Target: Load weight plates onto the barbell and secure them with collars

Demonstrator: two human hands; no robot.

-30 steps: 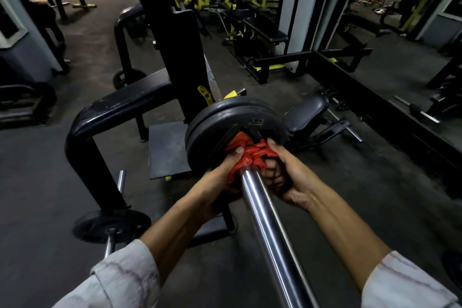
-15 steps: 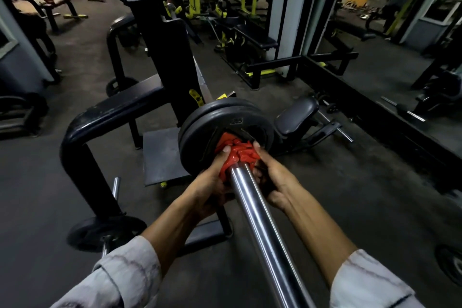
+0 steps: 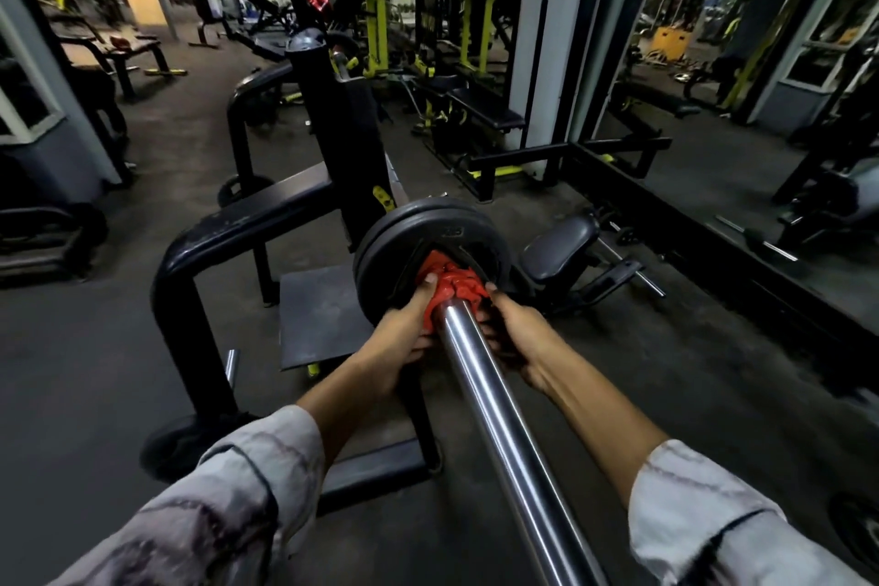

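Red collar (image 3: 449, 288) sits seemingly against black plates (image 3: 428, 233) on the chrome barbell (image 3: 499, 419); left hand (image 3: 399, 338) and right hand (image 3: 516, 338) clasp it.

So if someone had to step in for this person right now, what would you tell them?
Left hand: gripping the red collar from its side.
Right hand: gripping the collar from the other side.
Collar: on the bar, up against the plates.
Done: two black plates loaded on this end.
Left: confirm the collar is locked; whether it is can't be seen. The other end is out of view.
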